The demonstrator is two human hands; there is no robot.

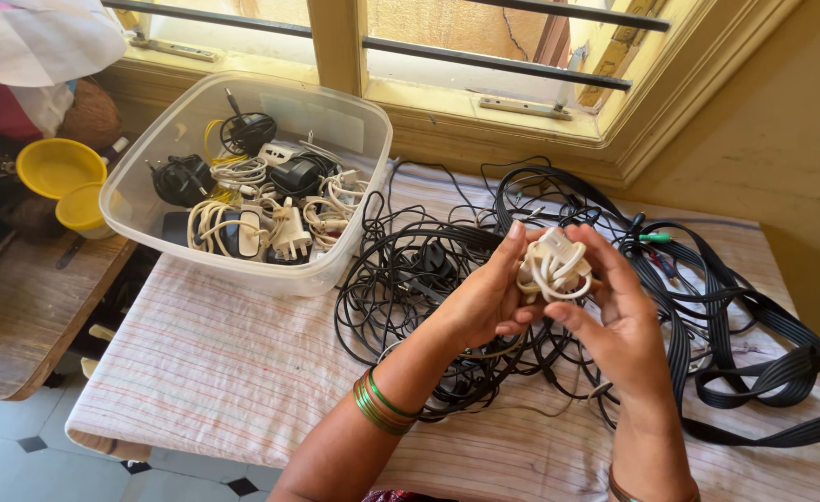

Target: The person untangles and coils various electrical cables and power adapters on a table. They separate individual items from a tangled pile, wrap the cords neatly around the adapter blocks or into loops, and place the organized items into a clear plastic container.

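Both hands — left hand [484, 296], right hand [615, 316] — grasp a coiled white cable [553, 268]; the clear tub [336, 112] holds chargers [261, 200].

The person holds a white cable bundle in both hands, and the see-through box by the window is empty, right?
Not quite. The head view shows the clear plastic box is not empty: it holds chargers and coiled cables. The rest is right: left hand and right hand both hold the white cable bundle.

Your worktop [224, 372], draped in striped cloth, stands under a sunlit barred window [484, 56] with a yellow wooden frame. To your side you have an ochre wall [782, 139], and below a pale tiled floor [19, 455].
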